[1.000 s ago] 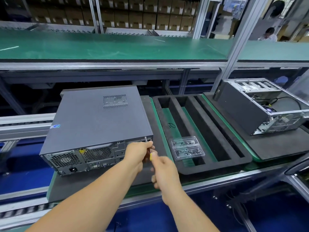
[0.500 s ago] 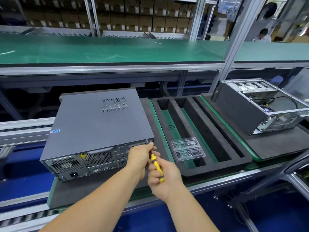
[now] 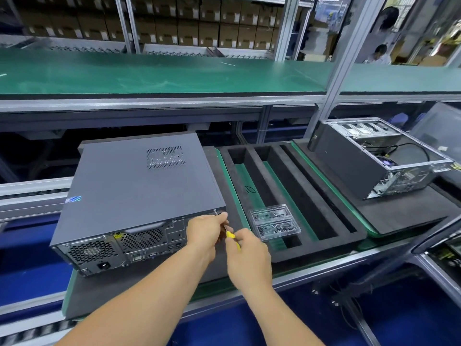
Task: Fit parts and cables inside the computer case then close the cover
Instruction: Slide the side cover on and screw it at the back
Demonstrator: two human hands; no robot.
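Observation:
A dark grey computer case [image 3: 139,188] lies flat on a black foam pad, its cover on and its rear panel facing me. My left hand [image 3: 205,231] pinches a small screw [image 3: 216,211] at the case's rear upper right corner. My right hand [image 3: 248,258] holds a yellow-handled screwdriver [image 3: 232,237] just behind the left hand, its tip hidden by the fingers. A clear plastic box of screws [image 3: 274,223] rests in the black foam tray [image 3: 331,233] to the right.
A second case [image 3: 374,158], open and showing cables, sits on a foam pad at the right. An aluminium post [image 3: 341,78] rises behind the tray. A green shelf spans the back. A person stands far off at the top right.
My right hand has shifted its hold on the screwdriver, so more of the yellow handle shows. The left hand stays pinched at the case's rear corner.

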